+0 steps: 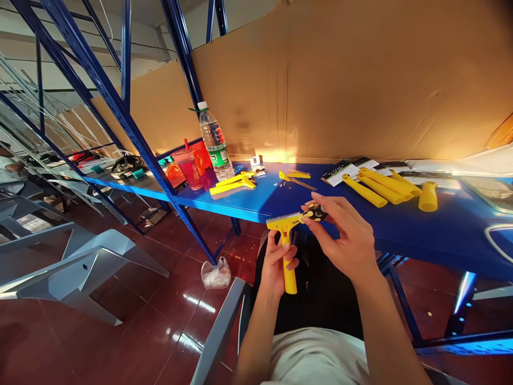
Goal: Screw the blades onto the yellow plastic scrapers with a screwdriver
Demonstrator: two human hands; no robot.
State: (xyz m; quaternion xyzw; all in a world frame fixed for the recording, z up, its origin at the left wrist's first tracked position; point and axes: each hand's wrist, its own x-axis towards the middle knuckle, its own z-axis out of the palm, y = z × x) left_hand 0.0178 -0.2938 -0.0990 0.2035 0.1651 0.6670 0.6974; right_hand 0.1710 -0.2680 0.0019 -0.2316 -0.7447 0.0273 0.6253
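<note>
My left hand (277,259) is wrapped round the handle of a yellow scraper (289,270), which stands upright above my lap with its wide head at the top. My right hand (340,230) grips a short black-and-yellow screwdriver (315,213). Its tip points left and meets the right end of the scraper's head; whether it sits in a screw is too small to tell. Just beyond, on the blue table (256,206), lie a thin metal blade (303,184), a yellow head piece (285,177) and several tiny screws (282,185).
Several yellow handles (380,187) lie at the right on printed cards (340,172). Assembled yellow scrapers (232,186), a water bottle (216,141) and a red cup (188,166) stand or lie left. A blue rack post (136,139) rises beside them. Grey chairs (92,262) are at left.
</note>
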